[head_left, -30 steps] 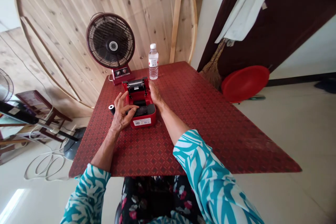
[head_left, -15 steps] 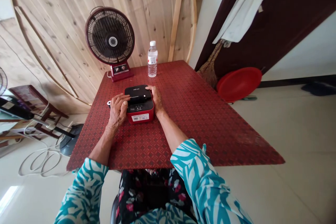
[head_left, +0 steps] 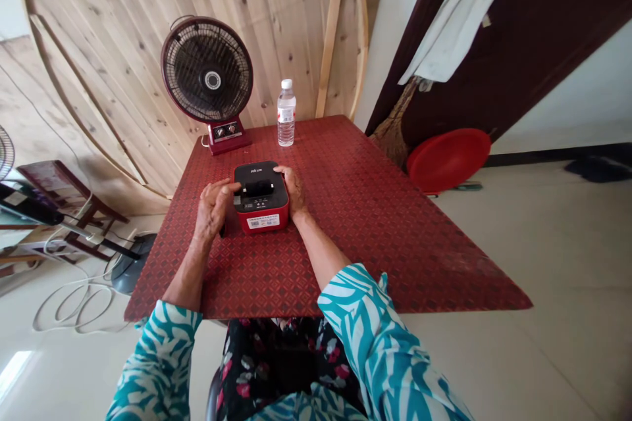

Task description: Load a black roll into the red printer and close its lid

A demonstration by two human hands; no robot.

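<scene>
A small red box-shaped device [head_left: 267,220] with a black top and a white label on its front lies on the red patterned table [head_left: 375,223]. A glossy black recess or bar crosses the middle of its top; I cannot tell which. My right hand [head_left: 295,192] grips the device's right side, fingertips over the top edge. My left hand [head_left: 212,207] is at the left side, fingers loosely extended, with fingertips reaching the left edge of the top. A small dark bit shows beneath this hand, too hidden to name.
A dark red table fan [head_left: 207,72] and a water bottle [head_left: 286,113] stand at the back of the table. Left of it are a chair [head_left: 69,191] and a loose cable [head_left: 74,306] on the floor. A red basin [head_left: 449,159] leans at the right.
My left hand has drawn back leftward from the top of the device, uncovering more of it. The white ring beside that hand is out of sight. My right hand keeps its hold.
</scene>
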